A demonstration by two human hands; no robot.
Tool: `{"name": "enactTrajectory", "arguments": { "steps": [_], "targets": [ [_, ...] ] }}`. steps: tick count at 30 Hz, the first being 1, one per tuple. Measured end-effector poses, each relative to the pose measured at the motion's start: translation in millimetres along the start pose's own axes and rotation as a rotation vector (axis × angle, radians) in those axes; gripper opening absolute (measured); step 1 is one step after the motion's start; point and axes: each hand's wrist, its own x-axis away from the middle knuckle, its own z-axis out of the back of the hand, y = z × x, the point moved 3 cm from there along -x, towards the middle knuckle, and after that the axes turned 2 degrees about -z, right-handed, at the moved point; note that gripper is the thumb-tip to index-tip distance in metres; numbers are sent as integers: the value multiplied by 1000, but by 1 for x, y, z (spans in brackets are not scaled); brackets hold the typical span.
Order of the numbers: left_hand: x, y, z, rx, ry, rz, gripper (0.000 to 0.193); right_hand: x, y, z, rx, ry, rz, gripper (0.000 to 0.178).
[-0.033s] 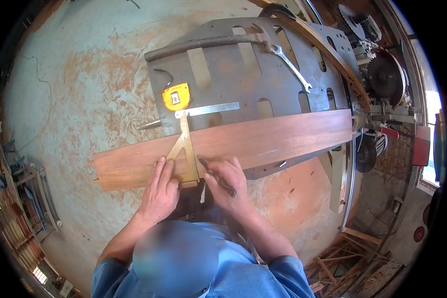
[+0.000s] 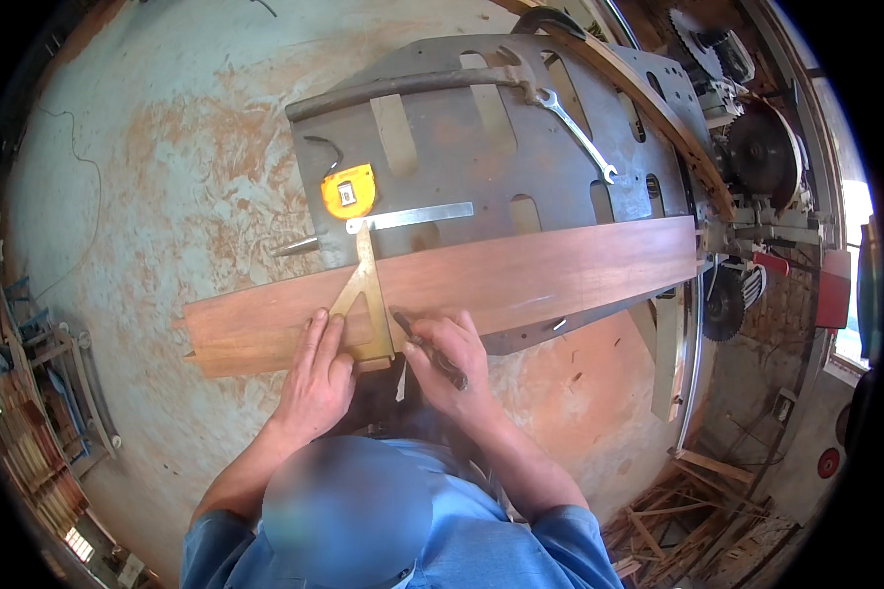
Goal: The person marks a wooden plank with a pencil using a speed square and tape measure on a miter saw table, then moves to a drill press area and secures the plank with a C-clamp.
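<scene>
A long reddish-brown wooden board (image 2: 521,280) lies across a dark slotted metal plate (image 2: 442,137). On its left part rests a brass-coloured triangular square (image 2: 375,304), one edge running across the board. My left hand (image 2: 314,383) grips the square at its near edge, two fingers stretched over the wood and the others bent. In my right hand (image 2: 449,353) is a dark pen-like tool (image 2: 440,363), its tip beside the square's upright edge. A steel ruler (image 2: 422,216) and a yellow tape measure (image 2: 349,191) lie just beyond the board.
A hammer (image 2: 403,90) and an open-ended wrench (image 2: 580,135) lie on the plate's far side. A wooden strip (image 2: 648,98) crosses its right end. Circular saw blades (image 2: 761,157) stand at the right. Scrap wood (image 2: 697,520) is heaped at the lower right.
</scene>
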Motion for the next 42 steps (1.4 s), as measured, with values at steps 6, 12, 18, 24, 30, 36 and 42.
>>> {"name": "enactTrajectory", "arguments": {
  "steps": [6,12,18,24,30,36,42],
  "targets": [
    [0,0,1,-10,-21,-1,13,-1,3,-2,-3,-5,9,24],
    [0,-1,0,-8,-19,3,14,-1,3,-3,18,-17,28,23],
    [2,-1,-1,-7,-23,3,14,-2,6,-5,13,-15,47,25],
    [1,-1,-1,-23,-22,-6,14,0,5,-7,34,-25,66,23],
    [0,-1,1,-24,-27,-17,17,-12,1,-3,54,-17,30,21],
    [-3,2,5,-30,-25,-21,18,-34,9,-12,39,37,62,24],
    [-2,0,3,-30,-21,-22,20,-40,11,-17,13,54,69,25]
  ]
}}
